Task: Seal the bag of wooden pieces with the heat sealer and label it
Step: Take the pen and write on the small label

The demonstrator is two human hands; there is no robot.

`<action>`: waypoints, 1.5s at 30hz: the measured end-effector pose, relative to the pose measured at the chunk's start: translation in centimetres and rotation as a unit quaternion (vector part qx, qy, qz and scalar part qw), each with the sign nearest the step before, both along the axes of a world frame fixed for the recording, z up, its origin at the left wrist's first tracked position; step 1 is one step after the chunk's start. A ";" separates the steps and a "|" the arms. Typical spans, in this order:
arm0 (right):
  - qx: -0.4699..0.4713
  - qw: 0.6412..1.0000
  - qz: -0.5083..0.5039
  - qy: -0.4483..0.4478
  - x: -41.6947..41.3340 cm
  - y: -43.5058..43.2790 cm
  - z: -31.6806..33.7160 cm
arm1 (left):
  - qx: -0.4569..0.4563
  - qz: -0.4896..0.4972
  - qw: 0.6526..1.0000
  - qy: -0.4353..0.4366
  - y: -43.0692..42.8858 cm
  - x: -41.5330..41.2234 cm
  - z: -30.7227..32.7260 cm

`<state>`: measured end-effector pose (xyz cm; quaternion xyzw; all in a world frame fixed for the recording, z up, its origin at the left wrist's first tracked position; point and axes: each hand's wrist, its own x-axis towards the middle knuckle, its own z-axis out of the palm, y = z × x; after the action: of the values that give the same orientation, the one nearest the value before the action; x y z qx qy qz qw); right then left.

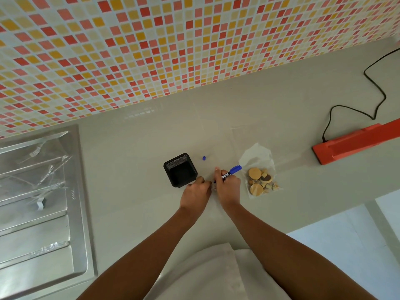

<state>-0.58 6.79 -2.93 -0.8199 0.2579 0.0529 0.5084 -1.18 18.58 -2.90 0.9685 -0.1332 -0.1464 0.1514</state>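
Note:
A clear bag of wooden pieces (260, 179) lies on the grey counter, just right of my hands. My right hand (228, 185) grips a blue marker (232, 171), its tip pointing down toward something small between my hands that I cannot make out. Fingers curled, my left hand (198, 191) rests on the counter and touches that spot. The marker's blue cap (204, 158) lies loose on the counter behind my hands. Farther right, the orange heat sealer (355, 144) sits on the counter with its black cord (376, 98).
A black mesh pen holder (180, 169) stands just left of my left hand. A steel sink drainboard (41, 202) with crumpled clear plastic fills the left side. The tiled wall (151, 50) runs along the back. The counter edge drops off at the lower right.

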 end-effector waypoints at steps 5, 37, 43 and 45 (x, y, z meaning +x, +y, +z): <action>0.005 0.999 0.041 0.011 -0.4 -0.1 0.0 | -0.004 -0.033 0.999 -0.027 0.1 0.0 0.7; -0.002 0.997 0.077 -0.002 -0.4 -0.8 -0.7 | 0.023 0.059 0.995 0.080 -1.3 0.8 1.8; -0.007 0.996 0.084 -0.013 -0.4 -0.7 -0.6 | 0.029 0.062 0.994 0.086 -1.6 1.0 2.0; -0.009 0.996 0.085 -0.014 -0.3 -0.7 -0.6 | 0.032 0.060 0.994 0.088 -1.6 1.0 2.0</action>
<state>-0.89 6.06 -3.52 -0.8440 0.1810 0.0822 0.4981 -0.17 17.01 -0.94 0.9625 -0.0559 -0.2254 0.1402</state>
